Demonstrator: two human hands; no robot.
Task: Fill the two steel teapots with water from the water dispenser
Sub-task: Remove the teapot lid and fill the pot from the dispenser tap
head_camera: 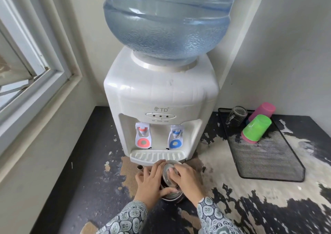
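Worn black desk [86, 171] with peeling paint, in a pale corner beside a window. White water dispenser [161, 97] under a blue bottle [168, 19]. Steel teapot [172, 197] just before the white drip tray [157, 156]. Left hand [152, 181] curled round its side; right hand [184, 178] pinching the round steel lid [167, 171], tilted. Black mesh tray [268, 155] to the right, bearing a green plastic cup [257, 128].

A home kitchen corner: a water dispenser [161, 108] and cups [257, 128] sit on a worn counter [250, 198].
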